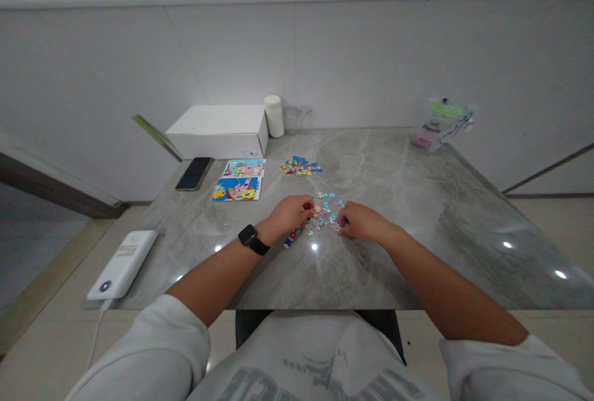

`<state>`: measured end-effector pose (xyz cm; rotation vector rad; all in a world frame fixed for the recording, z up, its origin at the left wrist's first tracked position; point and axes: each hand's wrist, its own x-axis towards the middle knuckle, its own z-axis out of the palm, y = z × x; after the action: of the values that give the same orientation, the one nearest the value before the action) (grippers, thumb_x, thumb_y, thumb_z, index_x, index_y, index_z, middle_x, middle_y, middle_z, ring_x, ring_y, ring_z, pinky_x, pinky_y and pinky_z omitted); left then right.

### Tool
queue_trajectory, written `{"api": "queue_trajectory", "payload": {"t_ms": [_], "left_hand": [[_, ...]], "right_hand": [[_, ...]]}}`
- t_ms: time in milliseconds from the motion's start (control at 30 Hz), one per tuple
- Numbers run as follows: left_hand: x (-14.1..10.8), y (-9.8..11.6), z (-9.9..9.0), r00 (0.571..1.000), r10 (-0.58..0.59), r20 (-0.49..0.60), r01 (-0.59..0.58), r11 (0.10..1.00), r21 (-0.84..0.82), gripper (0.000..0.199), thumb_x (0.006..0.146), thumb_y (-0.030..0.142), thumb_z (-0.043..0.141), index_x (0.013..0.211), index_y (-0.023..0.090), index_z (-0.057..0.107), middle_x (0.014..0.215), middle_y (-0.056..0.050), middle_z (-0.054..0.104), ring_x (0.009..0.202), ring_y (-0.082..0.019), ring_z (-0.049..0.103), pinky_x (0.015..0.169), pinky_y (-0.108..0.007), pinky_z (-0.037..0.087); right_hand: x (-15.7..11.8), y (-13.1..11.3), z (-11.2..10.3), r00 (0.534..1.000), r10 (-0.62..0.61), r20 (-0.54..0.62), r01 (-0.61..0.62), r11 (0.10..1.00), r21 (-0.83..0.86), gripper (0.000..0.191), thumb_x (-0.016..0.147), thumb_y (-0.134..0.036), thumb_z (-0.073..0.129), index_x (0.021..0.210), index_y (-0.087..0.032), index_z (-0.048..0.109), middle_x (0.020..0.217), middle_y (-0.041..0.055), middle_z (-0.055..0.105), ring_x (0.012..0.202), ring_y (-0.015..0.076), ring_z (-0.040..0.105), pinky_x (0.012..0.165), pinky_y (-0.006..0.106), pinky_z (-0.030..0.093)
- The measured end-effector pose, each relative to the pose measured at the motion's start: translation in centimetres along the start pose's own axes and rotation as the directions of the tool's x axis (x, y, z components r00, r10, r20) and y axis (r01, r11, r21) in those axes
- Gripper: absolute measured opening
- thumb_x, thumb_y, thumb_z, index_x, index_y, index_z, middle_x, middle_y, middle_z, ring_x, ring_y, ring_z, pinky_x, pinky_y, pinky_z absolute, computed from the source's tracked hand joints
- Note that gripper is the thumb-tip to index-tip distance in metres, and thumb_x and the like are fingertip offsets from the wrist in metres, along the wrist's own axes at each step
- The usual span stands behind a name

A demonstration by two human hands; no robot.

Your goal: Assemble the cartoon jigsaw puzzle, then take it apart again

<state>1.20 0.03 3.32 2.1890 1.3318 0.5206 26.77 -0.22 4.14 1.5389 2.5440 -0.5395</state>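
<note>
Small jigsaw puzzle pieces, mostly pale blue, pink and yellow, lie loosely scattered between my two hands. My left hand, with a black watch on the wrist, reaches in at the left side of them. Its thumb and fingertips are pinched together, and what they hold is too small to make out. From the right comes my right hand, fingers curled in at the edge of the pieces; their tips are partly hidden. A strip of joined pieces, dark blue and red, rests below my left hand.
Farther back sits a second pile of puzzle pieces. Two cartoon picture cards and a phone lie left. Behind stand a white box, a white bottle and clear glasses. A plastic bag and a power bank are near edges.
</note>
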Motion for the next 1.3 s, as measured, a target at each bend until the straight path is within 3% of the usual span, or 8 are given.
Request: {"api": "queue_trajectory", "payload": {"t_ms": [200, 300, 567, 733, 900, 1067, 1167, 1300], "left_hand": [[-0.1, 0.2, -0.9, 0.994, -0.017, 0.109, 0.007, 0.996, 0.092, 0.010, 0.090, 0.025, 0.070, 0.096, 0.020, 0.076, 0.095, -0.005, 0.073, 0.086, -0.020, 0.067, 0.078, -0.028, 0.049], [-0.3, 0.5, -0.9, 0.999, 0.003, 0.054, -0.014, 0.979, 0.204, 0.017, 0.091, 0.025, 0.069, 0.106, 0.020, 0.077, 0.108, -0.009, 0.069, 0.092, -0.021, 0.066, 0.084, -0.031, 0.051], [0.4, 3.1, 3.1, 0.988, 0.132, 0.082, -0.144, 0.978, 0.152, 0.021, 0.095, 0.031, 0.068, 0.112, 0.023, 0.076, 0.114, -0.009, 0.067, 0.107, -0.025, 0.065, 0.094, -0.034, 0.052], [1.4, 5.0, 4.5, 0.985, 0.144, 0.097, -0.160, 0.971, 0.180, 0.024, 0.093, 0.032, 0.070, 0.115, 0.023, 0.075, 0.117, -0.010, 0.066, 0.105, -0.025, 0.065, 0.091, -0.034, 0.053], [2.1, 5.3, 4.9, 0.975, 0.169, 0.148, -0.197, 0.959, 0.203, 0.019, 0.092, 0.034, 0.071, 0.105, 0.022, 0.078, 0.117, -0.010, 0.067, 0.102, -0.026, 0.066, 0.088, -0.035, 0.053], [2.2, 4.9, 4.9, 0.968, 0.174, 0.180, -0.203, 0.966, 0.162, 0.012, 0.087, 0.025, 0.073, 0.098, 0.021, 0.076, 0.105, -0.008, 0.072, 0.098, -0.025, 0.067, 0.085, -0.034, 0.053], [1.9, 4.7, 4.7, 0.973, 0.144, 0.181, -0.165, 0.981, 0.106, 0.009, 0.086, 0.020, 0.071, 0.093, 0.022, 0.074, 0.092, -0.006, 0.074, 0.090, -0.025, 0.068, 0.081, -0.034, 0.051], [1.4, 4.1, 4.0, 0.983, 0.149, 0.103, -0.149, 0.989, 0.001, 0.007, 0.088, 0.020, 0.069, 0.093, 0.023, 0.073, 0.093, -0.004, 0.076, 0.088, -0.022, 0.068, 0.080, -0.032, 0.050]], "right_hand": [[0.6, 0.8, -0.2, 0.999, 0.015, 0.032, -0.015, 1.000, -0.001, 0.026, 0.077, -0.027, 0.082, 0.101, -0.021, 0.075, 0.102, 0.0080, 0.074, 0.091, 0.0225, 0.067, 0.072, 0.029, 0.042], [0.7, 1.0, -0.3, 0.999, 0.014, 0.047, -0.015, 1.000, 0.026, 0.027, 0.075, -0.024, 0.084, 0.100, -0.022, 0.075, 0.096, 0.0056, 0.075, 0.086, 0.0210, 0.066, 0.070, 0.028, 0.041], [0.9, 1.6, 0.0, 0.999, -0.037, -0.001, 0.037, 0.981, 0.193, 0.020, 0.073, -0.020, 0.079, 0.092, -0.023, 0.076, 0.083, -0.0004, 0.072, 0.076, 0.0171, 0.064, 0.066, 0.026, 0.040], [0.8, 3.6, 0.4, 0.998, -0.068, -0.010, 0.066, 0.893, 0.444, 0.016, 0.072, -0.026, 0.077, 0.088, -0.021, 0.074, 0.078, -0.0022, 0.071, 0.073, 0.0159, 0.064, 0.066, 0.025, 0.044], [1.2, 6.0, 0.8, 0.999, 0.020, -0.042, 0.011, 0.777, 0.629, 0.026, 0.074, -0.040, 0.078, 0.088, -0.018, 0.073, 0.076, 0.0004, 0.072, 0.069, 0.0154, 0.065, 0.065, 0.025, 0.049], [2.2, 6.8, 1.5, 0.998, 0.036, -0.052, 0.005, 0.777, 0.630, 0.026, 0.077, -0.040, 0.077, 0.089, -0.017, 0.073, 0.077, 0.0026, 0.073, 0.068, 0.0159, 0.064, 0.062, 0.026, 0.048], [2.6, 6.1, 1.2, 0.997, 0.027, -0.071, 0.021, 0.801, 0.598, 0.025, 0.078, -0.040, 0.077, 0.091, -0.018, 0.075, 0.079, 0.0026, 0.074, 0.071, 0.0159, 0.066, 0.064, 0.025, 0.049], [2.0, 4.4, 0.2, 0.990, -0.006, -0.140, 0.085, 0.822, 0.563, 0.026, 0.084, -0.044, 0.072, 0.091, -0.019, 0.074, 0.083, 0.0031, 0.074, 0.077, 0.0163, 0.066, 0.070, 0.026, 0.049]]}}
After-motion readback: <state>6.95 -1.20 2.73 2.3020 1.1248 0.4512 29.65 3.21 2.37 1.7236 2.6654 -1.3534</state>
